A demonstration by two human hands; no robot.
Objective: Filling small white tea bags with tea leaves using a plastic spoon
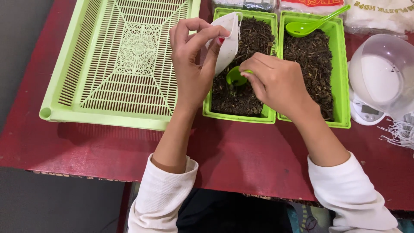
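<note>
Resting surface: looking down, you have a red table (241, 151) under everything, its near edge running across in front of you.
Tray: a large light-green slotted tray (116, 60) lies flat to your left, well apart from both hands' work.
Bins: two green tubs sit side by side; the left tub (239, 113) and the right tub (340, 77) touch along their inner walls, and both are filled with dark dried leaves (310, 56).
Scale: a white scale with a clear bowl (381, 73) stands at the far right, just beside the right tub.
Left hand: your left hand (192, 64) is closed in a pinch, thumb and fingers gripping the rim of a small white pouch (228, 41), held tilted above the left tub with its mouth up.
Right hand: your right hand (276, 82) is curled shut around the handle of a small green scoop (236, 77), whose bowl sits in the leaves of the left tub, just under the pouch.
Spare spoon: a second green spoon (312, 23) lies at the far end of the right tub, untouched.
</note>
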